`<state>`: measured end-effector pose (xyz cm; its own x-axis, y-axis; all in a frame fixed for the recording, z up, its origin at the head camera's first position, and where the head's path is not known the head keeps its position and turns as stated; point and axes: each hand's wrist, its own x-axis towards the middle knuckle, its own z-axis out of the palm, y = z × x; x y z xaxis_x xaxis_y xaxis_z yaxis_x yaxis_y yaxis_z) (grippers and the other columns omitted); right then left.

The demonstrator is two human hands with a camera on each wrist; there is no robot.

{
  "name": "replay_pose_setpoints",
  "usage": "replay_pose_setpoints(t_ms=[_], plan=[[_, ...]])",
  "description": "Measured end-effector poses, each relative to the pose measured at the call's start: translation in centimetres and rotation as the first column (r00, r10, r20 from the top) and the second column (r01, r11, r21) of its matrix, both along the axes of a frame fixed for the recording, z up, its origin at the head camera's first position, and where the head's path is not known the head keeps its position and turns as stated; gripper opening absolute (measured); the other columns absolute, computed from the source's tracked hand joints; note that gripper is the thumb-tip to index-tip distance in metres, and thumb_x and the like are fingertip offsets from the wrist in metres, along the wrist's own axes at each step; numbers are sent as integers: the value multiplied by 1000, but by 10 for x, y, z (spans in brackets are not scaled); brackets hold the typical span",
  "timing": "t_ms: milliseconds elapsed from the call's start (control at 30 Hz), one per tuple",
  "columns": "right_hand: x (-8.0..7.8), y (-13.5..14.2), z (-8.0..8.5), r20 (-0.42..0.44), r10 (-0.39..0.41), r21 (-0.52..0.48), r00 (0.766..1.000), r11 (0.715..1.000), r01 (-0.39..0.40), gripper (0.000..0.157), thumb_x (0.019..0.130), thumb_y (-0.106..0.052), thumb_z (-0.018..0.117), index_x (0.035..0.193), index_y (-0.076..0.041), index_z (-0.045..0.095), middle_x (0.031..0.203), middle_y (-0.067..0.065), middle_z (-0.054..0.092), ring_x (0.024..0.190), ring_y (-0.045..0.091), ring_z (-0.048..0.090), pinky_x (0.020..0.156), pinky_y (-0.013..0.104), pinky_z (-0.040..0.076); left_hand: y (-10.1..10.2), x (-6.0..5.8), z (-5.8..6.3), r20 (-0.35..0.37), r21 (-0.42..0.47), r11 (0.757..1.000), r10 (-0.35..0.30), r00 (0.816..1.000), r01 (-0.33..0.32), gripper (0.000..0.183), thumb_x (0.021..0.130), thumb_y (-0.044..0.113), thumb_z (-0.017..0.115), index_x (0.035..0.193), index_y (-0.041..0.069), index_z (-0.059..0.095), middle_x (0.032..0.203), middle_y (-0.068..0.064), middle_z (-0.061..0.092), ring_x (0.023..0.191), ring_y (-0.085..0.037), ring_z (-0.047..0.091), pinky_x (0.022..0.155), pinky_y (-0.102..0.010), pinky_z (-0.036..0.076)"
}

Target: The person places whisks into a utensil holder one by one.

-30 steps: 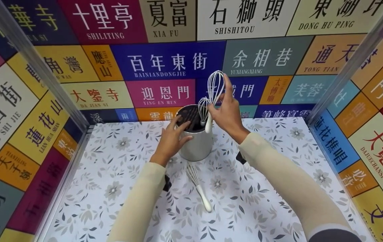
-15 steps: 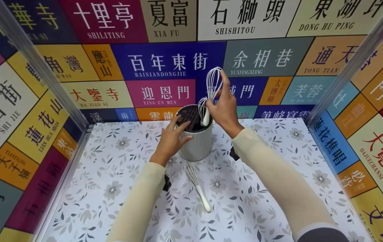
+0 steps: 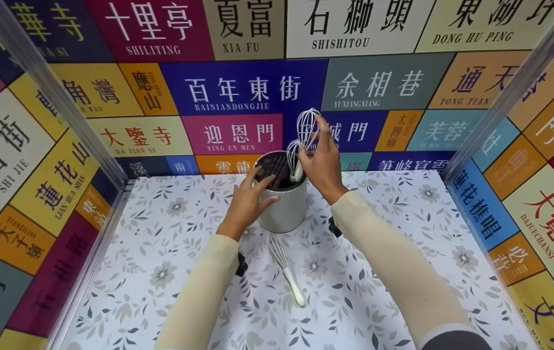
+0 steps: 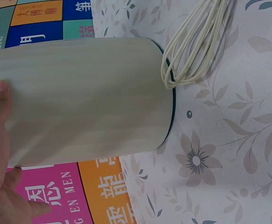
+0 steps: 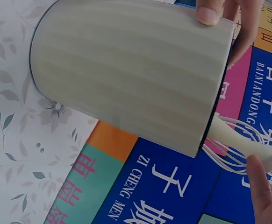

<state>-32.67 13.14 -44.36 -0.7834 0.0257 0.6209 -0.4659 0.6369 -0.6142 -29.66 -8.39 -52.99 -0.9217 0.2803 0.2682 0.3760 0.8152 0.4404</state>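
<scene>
A pale grey utensil holder point(image 3: 284, 211) with a dark inside and a slotted dark insert stands upright at the back. My left hand point(image 3: 244, 206) grips its near-left rim, the thumb against the outer wall in the left wrist view and the other fingers round the far side. My right hand point(image 3: 324, 163) pinches a whisk point(image 5: 241, 140), wire loops up, its cream handle pointing down at the holder's right-hand opening. A smaller whisk point(image 3: 292, 149) stands wires up in that opening, partly behind the held handle. Another whisk point(image 3: 295, 288) lies on the table in front of the holder.
The table point(image 3: 369, 291) has a white cover with grey flowers and leaves. Walls of coloured panels with Chinese lettering rise behind it and at both sides, with clear corner posts point(image 3: 495, 92) between them. The back wall point(image 3: 238, 92) is close behind the holder.
My right hand has moved left with the whisk, rising a little and then coming down, so the handle has shifted from in front of the rim to over the opening. My left hand stays put.
</scene>
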Motion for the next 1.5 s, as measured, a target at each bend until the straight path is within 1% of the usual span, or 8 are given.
replay_pose_setpoints(t_ms=[133, 267, 333, 500, 667, 933, 1200, 1500], plan=[[1, 1, -5, -13, 2, 14, 1000, 1000, -1, 78, 95, -12, 70, 157, -24, 24, 122, 15, 56, 89, 25, 67, 79, 35, 61, 0, 0, 0, 2, -8, 1000, 6, 1000, -6, 61, 95, 53, 66, 151, 33, 51, 167, -6, 28, 148, -35, 40, 113, -75, 27], [2, 1, -7, -18, -14, 29, 1000, 999, 15, 77, 95, -12, 72, 155, -23, 25, 121, 13, 53, 85, 23, 67, 78, 31, 61, 1, 0, 0, 14, -7, 1000, 11, 1000, -10, 61, 94, 53, 66, 151, 34, 51, 167, -5, 28, 149, -34, 39, 114, -74, 27], [2, 2, -7, -26, -18, 30, 999, 999, 19, 76, 95, -13, 72, 155, -23, 26, 125, 15, 53, 84, 23, 68, 77, 31, 60, 1, 0, 1, 16, -6, 1000, 12, 1000, -12, 61, 95, 52, 66, 151, 34, 51, 167, -5, 27, 149, -34, 39, 114, -74, 27], [1, 2, -10, -39, -19, 24, 999, 1000, 20, 73, 94, -11, 72, 152, -22, 28, 137, 17, 50, 83, 25, 70, 75, 33, 61, 1, 0, 0, 26, -9, 1000, 16, 1000, -16, 61, 95, 53, 66, 151, 35, 51, 168, -5, 27, 150, -34, 38, 115, -73, 27], [1, 1, -16, -23, -28, 37, 999, 999, 29, 70, 95, -12, 71, 152, -22, 30, 139, 15, 49, 84, 28, 72, 72, 35, 61, 1, 1, 1, 37, -7, 1000, 16, 999, -15, 62, 95, 54, 65, 151, 34, 51, 168, -5, 26, 150, -34, 37, 115, -73, 27], [2, 0, -24, -60, -46, 67, 997, 997, 50, 71, 95, -12, 72, 152, -21, 31, 136, 16, 50, 80, 26, 71, 64, 35, 59, 1, 1, 2, 29, -3, 1000, 12, 1000, -12, 61, 95, 52, 66, 151, 33, 51, 168, -6, 27, 150, -35, 37, 115, -74, 27], [2, -1, -32, -55, -54, 111, 997, 992, 60, 76, 96, -13, 69, 158, -28, 28, 121, 17, 52, 76, 27, 66, 62, 35, 57, 0, 1, 2, -9, -21, 1000, 12, 1000, -12, 63, 94, 54, 65, 151, 32, 51, 167, -7, 29, 148, -35, 40, 112, -76, 28], [5, -4, -42, -50, -32, 124, 998, 992, 38, 76, 90, -6, 75, 152, -24, 34, 121, 18, 53, 73, 24, 62, 63, 35, 55, 0, 1, 0, -3, -16, 1000, 19, 1000, -19, 62, 94, 54, 66, 151, 33, 52, 167, -7, 29, 148, -35, 40, 113, -74, 29]])
